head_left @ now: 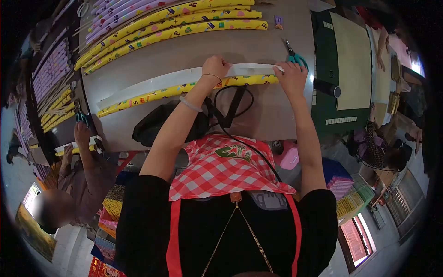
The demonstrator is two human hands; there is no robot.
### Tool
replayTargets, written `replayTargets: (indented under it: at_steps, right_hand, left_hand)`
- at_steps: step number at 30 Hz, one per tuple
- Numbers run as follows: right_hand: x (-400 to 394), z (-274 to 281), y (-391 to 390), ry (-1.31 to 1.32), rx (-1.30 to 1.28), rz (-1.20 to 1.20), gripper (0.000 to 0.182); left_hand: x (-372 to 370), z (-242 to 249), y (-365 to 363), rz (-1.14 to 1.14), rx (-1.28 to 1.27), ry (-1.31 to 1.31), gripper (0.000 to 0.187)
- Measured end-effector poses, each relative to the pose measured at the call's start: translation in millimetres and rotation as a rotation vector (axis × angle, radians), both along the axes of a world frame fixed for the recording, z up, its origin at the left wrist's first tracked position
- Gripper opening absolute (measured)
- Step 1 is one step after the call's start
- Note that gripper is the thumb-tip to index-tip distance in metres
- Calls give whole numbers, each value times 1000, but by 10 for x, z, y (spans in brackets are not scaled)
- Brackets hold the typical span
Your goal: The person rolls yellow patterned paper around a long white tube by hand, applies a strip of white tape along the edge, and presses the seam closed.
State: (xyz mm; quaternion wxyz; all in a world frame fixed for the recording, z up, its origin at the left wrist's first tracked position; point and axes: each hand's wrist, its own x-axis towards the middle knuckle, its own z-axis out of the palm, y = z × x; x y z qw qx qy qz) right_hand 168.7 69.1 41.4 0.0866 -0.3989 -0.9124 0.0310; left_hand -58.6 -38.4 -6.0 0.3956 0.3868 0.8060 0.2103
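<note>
A yellow patterned roll lies across the table before me, with a long white strip along its far side. My left hand rests on the strip with its fingers curled; what they hold, if anything, is hidden. At the roll's right end, my right hand pinches the edge of the white strip. Teal-handled scissors lie just beyond my right hand, blades pointing away. Several finished-looking yellow rolls lie farther back.
Purple rolls lie at the back left. A black bag and a looped cable are near the front edge. A green cutting mat is at right. Another person works at left.
</note>
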Motion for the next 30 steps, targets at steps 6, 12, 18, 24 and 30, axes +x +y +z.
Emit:
replayTargets:
  at_steps: [6, 12, 18, 24, 30]
  right_hand:
    - [-27, 23, -1, -51, -29, -27, 16]
    - [-52, 30, -18, -22, 45, -38, 14]
    - [-82, 202, -93, 46, 37, -53, 14]
    - [-137, 379, -206, 88, 48, -19, 11]
    - [-82, 165, -163, 42, 40, -95, 14]
  left_hand:
    - [68, 220, 29, -110, -57, 122, 29]
    - [82, 208, 38, -55, -72, 123, 35]
    - [70, 180, 42, -57, -70, 112, 35]
    - [74, 241, 74, -91, -124, 145, 35]
    - [86, 197, 63, -94, -106, 176, 36]
